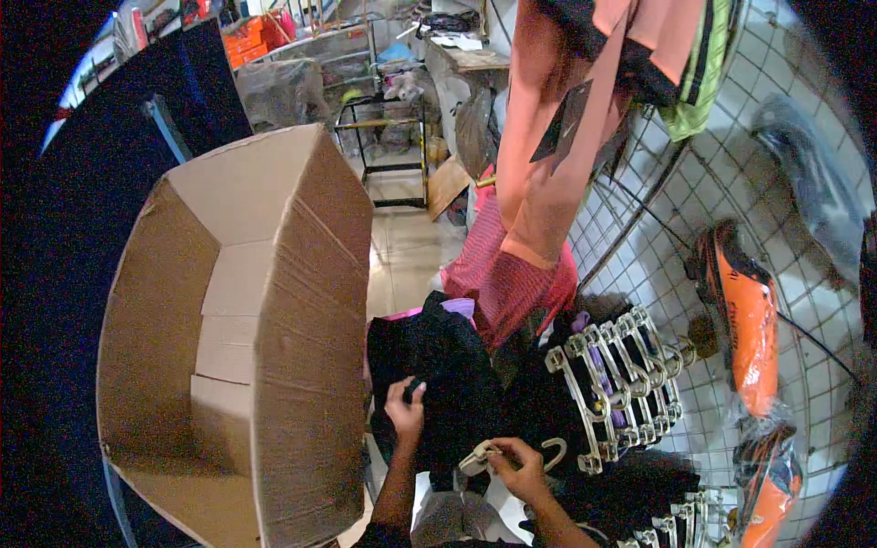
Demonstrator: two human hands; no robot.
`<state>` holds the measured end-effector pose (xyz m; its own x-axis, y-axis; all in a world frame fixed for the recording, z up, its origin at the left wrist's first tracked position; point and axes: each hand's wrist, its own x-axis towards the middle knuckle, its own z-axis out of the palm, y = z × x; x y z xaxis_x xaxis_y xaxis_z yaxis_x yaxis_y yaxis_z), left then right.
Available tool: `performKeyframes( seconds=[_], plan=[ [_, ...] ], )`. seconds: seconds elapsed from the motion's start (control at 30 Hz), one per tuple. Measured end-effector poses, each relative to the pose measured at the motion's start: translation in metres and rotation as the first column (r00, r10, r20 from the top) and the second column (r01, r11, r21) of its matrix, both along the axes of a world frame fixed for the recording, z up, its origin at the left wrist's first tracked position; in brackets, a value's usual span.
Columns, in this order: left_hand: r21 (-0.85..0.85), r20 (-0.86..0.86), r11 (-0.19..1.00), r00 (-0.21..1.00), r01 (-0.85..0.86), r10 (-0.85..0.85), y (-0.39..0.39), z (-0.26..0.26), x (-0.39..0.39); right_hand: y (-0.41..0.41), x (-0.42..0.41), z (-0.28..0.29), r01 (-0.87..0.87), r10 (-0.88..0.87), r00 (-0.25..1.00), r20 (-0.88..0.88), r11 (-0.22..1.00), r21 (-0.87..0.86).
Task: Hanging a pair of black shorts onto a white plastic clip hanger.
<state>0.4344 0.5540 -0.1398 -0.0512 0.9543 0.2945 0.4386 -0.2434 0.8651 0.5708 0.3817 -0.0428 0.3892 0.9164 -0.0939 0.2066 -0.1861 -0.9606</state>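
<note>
Black clothing (pixel 438 342) lies in a dark heap before me. My left hand (pixel 405 405) pinches a fold of dark fabric between thumb and fingers at the heap's near left side. A pale clip hanger (pixel 479 457) is in my right hand (pixel 517 466), which grips it near one clip; its hook sticks out to the right. Just right of that hand, several pale clip hangers (pixel 620 390) hang in a row with dark garments on them. More such hangers (pixel 678 524) show at the bottom right.
A large open cardboard box (pixel 308 342) stands close on the left. Salmon and pink garments (pixel 548 171) hang ahead on the right. A wire grid (pixel 658 185) covers the right wall, with orange shin guards (pixel 750 329) in clear plastic hung on it. A metal stand (pixel 394 166) is farther back.
</note>
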Motion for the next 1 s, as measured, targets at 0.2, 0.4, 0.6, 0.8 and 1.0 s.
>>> performKeyframes(
  seconds=[0.2, 0.4, 0.6, 0.8, 1.0],
  plan=[
    [-0.022, 0.149, 0.984, 0.974, 0.178, -0.173, -0.054, 0.087, -0.022, -0.006, -0.006, 0.018, 0.052, -0.018, 0.974, -0.226, 0.988, 0.148],
    [-0.020, 0.098, 0.914, 0.911, 0.405, -0.401, -0.081, 0.150, -0.053, 0.012, -0.014, 0.060, 0.057, -0.031, 0.996, -0.079, 0.939, 0.338],
    [0.070, 0.029, 0.870, 0.871, 0.487, -0.490, -0.095, 0.175, -0.075, 0.026, -0.026, 0.083, 0.008, -0.010, 1.000, 0.001, 0.895, 0.446],
    [0.089, 0.083, 0.901, 0.898, 0.425, -0.431, -0.110, 0.191, -0.072, 0.028, -0.038, 0.068, -0.041, 0.061, 0.998, -0.030, 0.894, 0.446],
    [0.042, 0.098, 0.941, 0.936, 0.336, -0.339, -0.119, 0.194, -0.064, 0.028, -0.039, 0.053, -0.094, 0.102, 0.995, 0.007, 0.892, 0.443]
  ],
)
